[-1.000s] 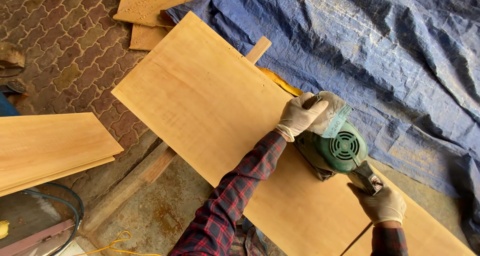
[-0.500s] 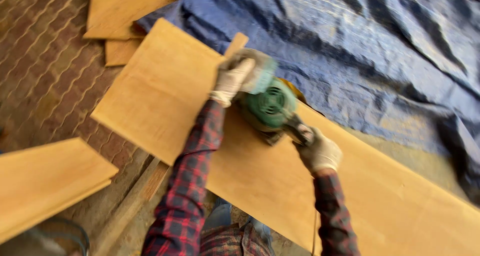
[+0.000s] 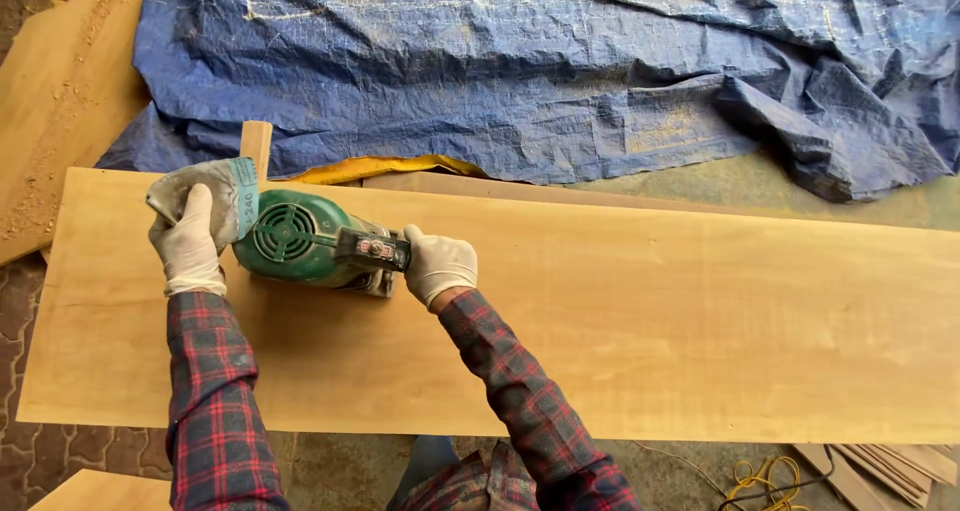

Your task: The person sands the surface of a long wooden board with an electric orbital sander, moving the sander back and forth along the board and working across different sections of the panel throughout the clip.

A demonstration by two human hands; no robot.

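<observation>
The green sander (image 3: 300, 239) was held flat on the left end of the long board (image 3: 640, 321), the left hand (image 3: 190, 236) closed in a grip on its front and the right hand (image 3: 438, 263) wrapped around its rear handle. The board looked pale and smooth all over, so it could not be told how much was sanded already; judged by the sander's place, most of the length to the right was perhaps left.

I see even, soft daylight across the whole scene, bright without harsh glare. The pale wooden board (image 3: 620, 321) is evenly lit, with only a faint shadow just beside the green sander (image 3: 300, 239) and under my sleeves. The blue tarp (image 3: 560, 71) at the far side shows crisp folds with mild shading. Focus is sharp throughout, no motion blur. Straight edges bow slightly toward the frame's corners.
</observation>
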